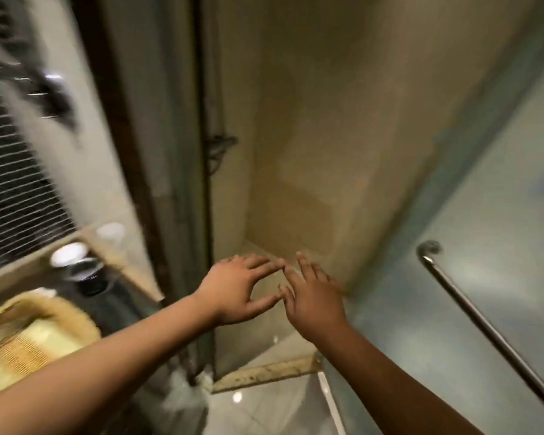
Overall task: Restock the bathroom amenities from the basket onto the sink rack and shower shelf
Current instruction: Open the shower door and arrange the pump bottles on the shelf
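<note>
Everything is smeared by motion, so I keep to what holds. I take the dark frame post of the shower stall as my mark.

Right of the post, the beige shower wall fills most of the view and runs down to a corner. Further right of the post stands the glass door, with a long metal handle bar slanting across it. Far left of the post is a louvred panel, badly blurred. Below the post's foot lie the glossy floor and the stone threshold of the stall.

Low and left of the post sits the woven basket on the dark tabletop. Something pale and flat lies in it, but I cannot tell what. Behind the basket, between it and the post, stands a dark container with a white top.

Both my arms reach past the post into the stall opening. My left grip is just right of the post, fingers spread wide and thumb apart, holding nothing. My right grip is just beyond it, fingers straight and fanned, also holding nothing. Their fingertips come very near each other; whether they touch I cannot tell.

High against the post hangs a small dark fitting, too blurred to name.
</note>
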The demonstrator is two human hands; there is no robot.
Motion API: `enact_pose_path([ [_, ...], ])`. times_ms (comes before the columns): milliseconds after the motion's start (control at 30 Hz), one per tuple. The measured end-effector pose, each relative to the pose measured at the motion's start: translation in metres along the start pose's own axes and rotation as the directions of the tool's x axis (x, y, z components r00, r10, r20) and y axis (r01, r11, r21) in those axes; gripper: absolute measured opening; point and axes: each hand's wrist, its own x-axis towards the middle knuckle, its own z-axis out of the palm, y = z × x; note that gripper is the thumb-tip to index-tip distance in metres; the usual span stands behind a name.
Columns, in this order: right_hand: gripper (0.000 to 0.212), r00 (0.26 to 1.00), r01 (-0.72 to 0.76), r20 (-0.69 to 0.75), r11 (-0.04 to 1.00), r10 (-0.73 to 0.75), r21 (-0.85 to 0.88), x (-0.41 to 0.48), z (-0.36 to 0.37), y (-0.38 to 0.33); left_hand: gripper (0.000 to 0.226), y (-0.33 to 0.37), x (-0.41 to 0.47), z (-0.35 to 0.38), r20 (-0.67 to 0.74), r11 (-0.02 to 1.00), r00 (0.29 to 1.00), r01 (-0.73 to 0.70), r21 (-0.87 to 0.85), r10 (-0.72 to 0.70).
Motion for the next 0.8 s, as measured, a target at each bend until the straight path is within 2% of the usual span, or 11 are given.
enact_pose_path([
  [67,0.066,0.981,0.181,0.071,0.983,-0.180,-0.011,0.015,0.013,-0.054,0.070,-0.035,-0.057,-0.020,-0.066,0.991,0.989,0.134,-0.016,-0.134],
  [167,0.078,0.902,0.413,0.146,0.910,-0.406,-0.022,0.026,0.034,-0.134,0.073,-0.078,-0.141,-0.039,-0.108,0.934,0.930,0.355,0.024,-0.351],
  [267,0.076,0.794,0.592,0.171,0.806,-0.583,0.002,0.026,0.050,-0.212,0.071,-0.111,-0.228,-0.052,-0.164,0.796,0.790,0.604,0.047,-0.590],
  [400,0.075,0.647,0.745,0.219,0.667,-0.730,0.019,0.029,0.067,-0.297,0.083,-0.135,-0.324,-0.059,-0.159,0.594,0.595,0.802,0.060,-0.788],
  [500,0.074,0.570,0.802,0.243,0.596,-0.785,0.043,0.027,0.078,-0.348,0.086,-0.145,-0.376,-0.059,-0.160,0.502,0.504,0.863,0.055,-0.849],
  [567,0.075,0.526,0.824,0.271,0.561,-0.806,0.072,0.021,0.089,-0.378,0.084,-0.149,-0.400,-0.060,-0.177,0.477,0.479,0.877,0.054,-0.860],
  [733,0.079,0.421,0.865,0.343,0.485,-0.840,0.126,0.004,0.116,-0.431,0.073,-0.154,-0.434,-0.060,-0.267,0.518,0.515,0.853,0.064,-0.814],
  [800,0.082,0.399,0.866,0.360,0.476,-0.843,0.155,-0.003,0.126,-0.445,0.072,-0.157,-0.449,-0.060,-0.277,0.503,0.505,0.860,0.084,-0.817],
])
